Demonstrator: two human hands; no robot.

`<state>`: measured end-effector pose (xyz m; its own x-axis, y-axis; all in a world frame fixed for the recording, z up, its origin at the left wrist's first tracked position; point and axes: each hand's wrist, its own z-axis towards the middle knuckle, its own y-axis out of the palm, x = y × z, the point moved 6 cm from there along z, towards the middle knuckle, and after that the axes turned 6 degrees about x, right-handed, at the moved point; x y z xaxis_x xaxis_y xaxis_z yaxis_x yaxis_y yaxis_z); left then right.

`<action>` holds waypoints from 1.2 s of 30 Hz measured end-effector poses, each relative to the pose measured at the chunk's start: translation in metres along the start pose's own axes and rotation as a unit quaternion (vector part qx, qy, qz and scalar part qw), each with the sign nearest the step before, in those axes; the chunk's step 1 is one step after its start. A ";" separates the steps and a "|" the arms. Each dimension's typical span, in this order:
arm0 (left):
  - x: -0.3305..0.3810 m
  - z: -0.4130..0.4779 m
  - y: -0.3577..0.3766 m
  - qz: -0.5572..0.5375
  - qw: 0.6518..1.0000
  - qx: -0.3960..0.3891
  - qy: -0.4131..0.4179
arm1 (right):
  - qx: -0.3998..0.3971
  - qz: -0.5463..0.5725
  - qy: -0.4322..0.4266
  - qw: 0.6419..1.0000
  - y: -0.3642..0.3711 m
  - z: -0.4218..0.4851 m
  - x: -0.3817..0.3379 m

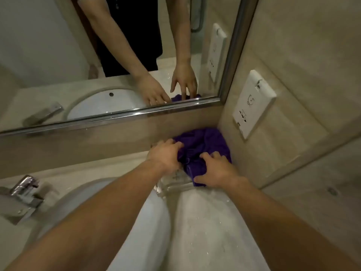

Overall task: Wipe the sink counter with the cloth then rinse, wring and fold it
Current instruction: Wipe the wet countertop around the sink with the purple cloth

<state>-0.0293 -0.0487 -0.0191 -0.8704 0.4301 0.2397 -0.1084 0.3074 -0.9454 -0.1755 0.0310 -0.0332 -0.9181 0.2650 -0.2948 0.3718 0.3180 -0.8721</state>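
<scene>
A purple cloth (205, 147) is seen bunched up in the far right corner of the pale stone counter (207, 222), pushed against the low backsplash below the mirror (97, 55) and against the tiled side wall (293, 75). The left hand (166, 155) is laid on the cloth's left edge, its fingers curled down into the fabric so that a fold appears to be gathered under them, though the fingertips are hidden and a firm pinch cannot be confirmed. The right hand (216, 171) is pressed on the near right part of the cloth with the fingers spread and slightly bent and the thumb stretched along the cloth's near edge; it is flattened on the fabric rather than closed around it. A clear glass tray (172, 184), or a similar transparent dish, is seen just beneath the two hands, with the cloth's near edge draped onto it; its exact shape is blurred. The white sink basin (152, 218) is set into the counter nearer the camera and is largely crossed by both forearms. A chrome faucet (21, 194) is mounted at the left of the basin. A white socket plate (254, 104) is fixed to the side wall above the cloth. Both hands and part of the cloth are repeated in the mirror.
</scene>
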 end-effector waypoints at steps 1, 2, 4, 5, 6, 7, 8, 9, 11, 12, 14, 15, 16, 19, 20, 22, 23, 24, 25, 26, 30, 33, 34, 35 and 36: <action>0.000 0.005 0.005 0.008 1.000 -0.002 0.001 | 0.014 -0.009 0.001 1.000 0.003 0.004 0.003; 0.000 0.010 0.009 0.012 1.000 0.004 0.003 | 0.036 -0.026 0.006 0.999 0.004 0.008 0.006; 0.000 0.015 0.021 0.025 1.000 -0.015 0.007 | 0.051 -0.056 0.000 0.997 0.011 0.013 0.009; 0.000 0.018 0.026 0.029 0.999 -0.020 0.009 | 0.055 -0.065 -0.006 0.996 0.012 0.016 0.009; 0.001 0.020 0.030 0.030 0.999 -0.015 0.006 | 0.057 -0.074 -0.013 0.996 0.013 0.018 0.009; 0.002 0.022 0.031 0.023 1.000 0.003 0.000 | 0.059 -0.083 -0.020 0.995 0.012 0.020 0.009; 0.002 0.024 0.029 0.016 1.000 0.021 -0.010 | 0.059 -0.084 -0.023 0.994 0.010 0.022 0.010; 0.002 0.025 0.028 0.006 0.999 0.027 -0.022 | 0.060 -0.071 -0.024 0.995 0.007 0.024 0.011; 0.000 0.024 0.028 -0.030 0.998 0.009 -0.055 | 0.069 -0.009 -0.016 0.997 -0.001 0.026 0.015; -0.002 0.023 0.028 -0.059 0.995 -0.005 -0.076 | 0.077 0.030 -0.009 0.997 -0.008 0.026 0.018; -0.007 0.018 0.025 -0.123 0.986 -0.011 -0.114 | 0.101 0.099 0.010 0.990 -0.023 0.023 0.023; -0.009 0.013 0.022 -0.152 0.980 -0.008 -0.126 | 0.111 0.122 0.014 0.986 -0.032 0.020 0.023; -0.010 0.009 0.017 -0.179 0.974 -0.005 -0.135 | 0.122 0.138 0.016 0.983 -0.039 0.017 0.023; -0.009 -0.006 -0.006 -0.222 0.964 0.010 -0.144 | 0.141 0.157 0.013 0.977 -0.061 0.006 0.018; -0.008 -0.012 -0.015 -0.239 0.959 0.015 -0.150 | 0.149 0.164 0.010 0.975 -0.068 0.002 0.015; -0.004 -0.023 -0.033 -0.281 0.946 0.021 -0.163 | 0.152 0.187 0.012 0.970 -0.080 -0.009 0.012; -0.001 -0.029 -0.041 -0.298 0.940 0.022 -0.163 | 0.146 0.200 0.019 0.969 -0.085 -0.015 0.011; 0.003 -0.036 -0.049 -0.311 0.937 0.021 -0.160 | 0.141 0.209 0.027 0.967 -0.090 -0.022 0.011; 0.008 -0.043 -0.056 -0.320 0.934 0.019 -0.156 | 0.146 0.213 0.030 0.966 -0.095 -0.030 0.011; 0.014 -0.051 -0.063 -0.331 0.931 0.017 -0.152 | 0.155 0.214 0.029 0.964 -0.101 -0.038 0.012; 0.038 -0.090 -0.081 -0.374 0.918 0.008 -0.128 | 0.210 0.220 0.011 0.953 -0.120 -0.087 0.012; 0.055 -0.124 -0.087 -0.410 0.906 0.020 -0.105 | 0.270 0.215 -0.010 0.939 -0.134 -0.133 0.009; 0.059 -0.136 -0.087 -0.421 0.901 0.028 -0.097 | 0.289 0.214 -0.012 0.933 -0.137 -0.147 0.008; 0.064 -0.146 -0.088 -0.431 0.897 0.039 -0.087 | 0.310 0.206 -0.012 0.928 -0.140 -0.161 0.009; 0.067 -0.155 -0.089 -0.437 0.894 0.054 -0.077 | 0.333 0.200 -0.012 0.921 -0.142 -0.173 0.009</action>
<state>-0.0037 0.0845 0.1151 -0.4854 -0.0600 0.8722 -0.8185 0.3817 -0.4293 -0.2129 0.1453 0.1559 -0.7315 0.2162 -0.6467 0.5227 -0.4313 -0.7354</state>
